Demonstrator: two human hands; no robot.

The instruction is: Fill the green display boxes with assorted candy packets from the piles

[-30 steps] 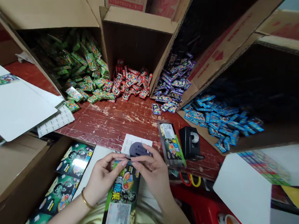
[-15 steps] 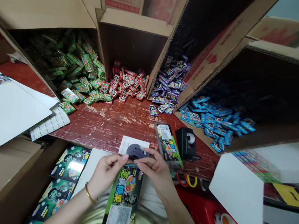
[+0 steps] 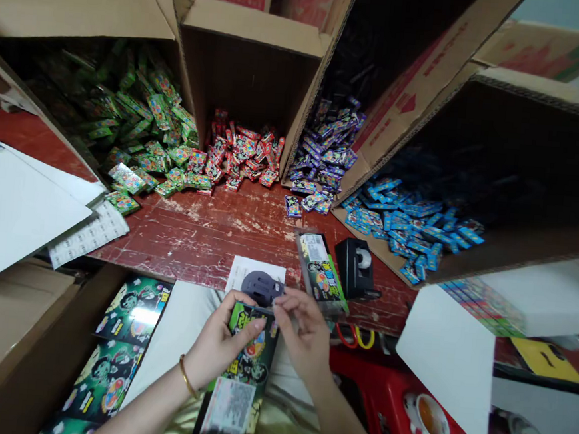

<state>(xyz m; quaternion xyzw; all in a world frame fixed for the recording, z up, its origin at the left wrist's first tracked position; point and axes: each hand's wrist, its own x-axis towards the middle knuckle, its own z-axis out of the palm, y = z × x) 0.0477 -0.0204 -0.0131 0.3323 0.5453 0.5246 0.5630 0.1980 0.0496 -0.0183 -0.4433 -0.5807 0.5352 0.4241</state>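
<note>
Both my hands hold a green and black printed candy box (image 3: pixel 237 379) over my lap at the bottom centre. My left hand (image 3: pixel 221 341) grips its top left corner, thumb on the front face. My right hand (image 3: pixel 303 330) pinches the top right end with fingertips. Just beyond the fingers a dark grey round gadget (image 3: pixel 260 286) lies on a white slip (image 3: pixel 244 269) on the worn red table (image 3: pixel 208 234). A second, clear-wrapped box (image 3: pixel 321 272) lies to the right of it.
A black tape dispenser (image 3: pixel 356 268) stands by open cartons spilling green (image 3: pixel 140 132), red (image 3: pixel 239 154), purple (image 3: pixel 324 156) and blue (image 3: pixel 409 223) candy packs. White card sheets (image 3: pixel 14 205) lie left and right (image 3: pixel 451 363). Printed boxes (image 3: pixel 124 344) stack at lower left; red-yellow scissors (image 3: pixel 355 336) lie under the table edge.
My left hand has shifted from fingertip contact at the box's top edge to a fuller grip over its corner. The box sits a little lower and the view has tilted down.
</note>
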